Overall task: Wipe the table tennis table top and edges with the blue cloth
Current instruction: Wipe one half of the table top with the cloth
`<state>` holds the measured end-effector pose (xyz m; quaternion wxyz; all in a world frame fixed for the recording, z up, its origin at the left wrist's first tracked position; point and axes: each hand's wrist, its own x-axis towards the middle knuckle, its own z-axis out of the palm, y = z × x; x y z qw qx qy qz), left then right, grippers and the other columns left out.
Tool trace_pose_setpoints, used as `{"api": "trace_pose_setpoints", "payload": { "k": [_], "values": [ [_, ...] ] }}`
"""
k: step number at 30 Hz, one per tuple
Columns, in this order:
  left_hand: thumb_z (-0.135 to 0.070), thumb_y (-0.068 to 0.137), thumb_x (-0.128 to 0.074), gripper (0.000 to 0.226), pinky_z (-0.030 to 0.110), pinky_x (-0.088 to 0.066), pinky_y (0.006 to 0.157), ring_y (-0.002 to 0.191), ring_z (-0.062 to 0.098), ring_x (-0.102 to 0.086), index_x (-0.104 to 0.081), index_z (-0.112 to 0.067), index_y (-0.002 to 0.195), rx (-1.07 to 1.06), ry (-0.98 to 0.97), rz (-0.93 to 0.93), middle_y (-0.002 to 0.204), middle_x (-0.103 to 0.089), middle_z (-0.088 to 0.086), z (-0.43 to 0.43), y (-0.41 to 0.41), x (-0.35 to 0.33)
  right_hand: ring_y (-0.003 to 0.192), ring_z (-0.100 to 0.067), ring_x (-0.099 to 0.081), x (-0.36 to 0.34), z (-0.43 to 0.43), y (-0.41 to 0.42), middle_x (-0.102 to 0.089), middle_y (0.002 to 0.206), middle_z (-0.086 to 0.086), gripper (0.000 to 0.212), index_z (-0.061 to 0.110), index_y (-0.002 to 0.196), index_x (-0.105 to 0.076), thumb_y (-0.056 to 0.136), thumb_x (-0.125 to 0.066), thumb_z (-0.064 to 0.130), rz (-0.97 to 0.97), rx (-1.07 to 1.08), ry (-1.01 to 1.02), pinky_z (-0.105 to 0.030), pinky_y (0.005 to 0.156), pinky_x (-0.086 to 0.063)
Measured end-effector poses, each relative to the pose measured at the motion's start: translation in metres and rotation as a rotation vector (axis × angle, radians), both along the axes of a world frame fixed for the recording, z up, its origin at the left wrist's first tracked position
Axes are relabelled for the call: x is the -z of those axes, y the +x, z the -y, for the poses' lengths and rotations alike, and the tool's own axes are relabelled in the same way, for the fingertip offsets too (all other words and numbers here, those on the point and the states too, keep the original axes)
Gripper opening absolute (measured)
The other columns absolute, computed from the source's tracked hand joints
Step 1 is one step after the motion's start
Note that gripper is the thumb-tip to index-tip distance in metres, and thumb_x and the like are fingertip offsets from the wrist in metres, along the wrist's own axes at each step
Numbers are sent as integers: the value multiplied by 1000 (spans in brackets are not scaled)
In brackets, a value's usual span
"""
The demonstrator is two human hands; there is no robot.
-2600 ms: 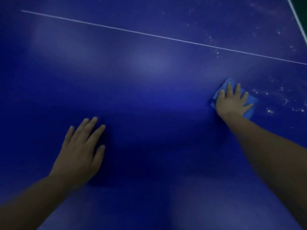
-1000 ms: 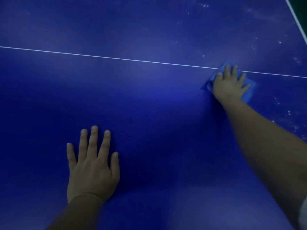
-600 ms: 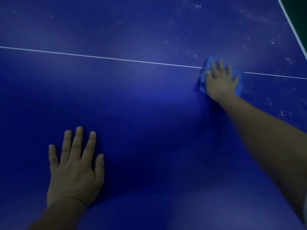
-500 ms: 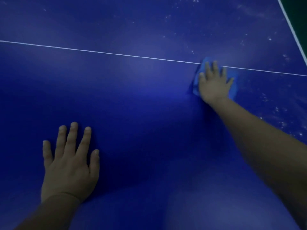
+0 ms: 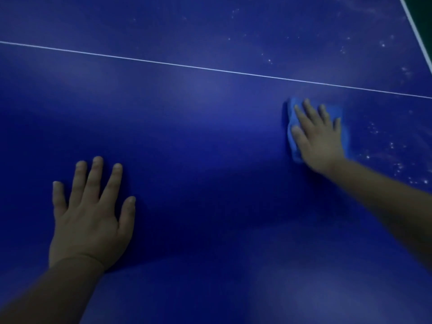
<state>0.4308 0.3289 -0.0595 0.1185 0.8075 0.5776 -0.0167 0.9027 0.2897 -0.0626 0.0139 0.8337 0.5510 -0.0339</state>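
1. Lowest in the frame, two bare forearms enter from the bottom left and the right edge. Both are cut off by the frame, so neither elbow shows.
2. The left hand lies palm down at lower left on the table. Its fingers are straight and spread, and they hold nothing.
3. The table is a smooth, hard, deep blue sheet with a dull sheen. Soft pale reflections sit at its centre and bottom right, and dark shadow pools between the arms.
4. At right of centre, the right hand presses flat on the blue cloth, its fingers extended and slightly fanned rather than curled round it.
5. The cloth is a lighter blue, soft and folded, roughly rectangular, and lies on the table top. Most of it is hidden under the palm, with only a strip on the left and a blurred margin on the right visible.
6. Just right of the cloth, fine white specks scatter over the surface. More of them lie in the upper right.
7. Beyond the cloth, and apart from it, a thin white line crosses the whole frame, sloping down to the right.
8. In the upper right corner a white border stripe marks the table's edge. The dark strip beyond it is too dim to identify.
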Motion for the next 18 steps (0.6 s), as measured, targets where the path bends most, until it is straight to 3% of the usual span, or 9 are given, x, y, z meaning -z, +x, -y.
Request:
{"api": "trace_pose_setpoints", "payload": {
  "k": [4, 7, 11, 14, 18],
  "values": [
    [-61, 98, -13, 71, 43, 15, 122, 155, 20, 6, -18, -23, 159, 11, 3, -3, 168, -6, 3, 1, -1, 1, 155, -23, -5, 7, 82, -23, -12, 168, 12, 55, 44, 157, -16, 104, -14, 59, -56, -234, -22, -57, 119, -2],
    [-63, 97, -11, 74, 43, 17, 121, 155, 20, 9, -16, -25, 159, 11, 6, -4, 168, -4, 2, 1, -1, 2, 154, -29, -10, 1, 17, 14, -16, 168, 6, 67, 35, 159, -22, 97, -14, 61, -26, -28, -5, -65, 118, -6],
    [-65, 96, -11, 74, 49, 12, 122, 154, 21, 10, -14, -29, 160, 19, 4, -9, 168, -3, 4, 1, -2, 2, 155, -27, -1, 0, -38, 29, -6, 169, 11, 70, 39, 159, -12, 93, -10, 63, -74, 217, 4, -66, 119, 1],
    [-64, 95, -12, 73, 52, 9, 122, 154, 22, 10, -15, -30, 159, 25, 2, -10, 168, -3, 5, 0, -3, -1, 155, -29, -5, 4, 20, -12, -11, 168, 8, 68, 37, 159, -15, 97, -9, 63, -59, 103, 20, -65, 118, -3],
    [-65, 93, -9, 74, 51, 12, 122, 153, 21, 16, -10, -32, 159, 17, -11, -11, 168, 2, 4, 2, -1, -5, 155, -27, -8, 10, 149, -79, -13, 168, 11, 56, 42, 159, -13, 105, -14, 58, -59, -229, 14, -64, 117, -9]
  ]
}}
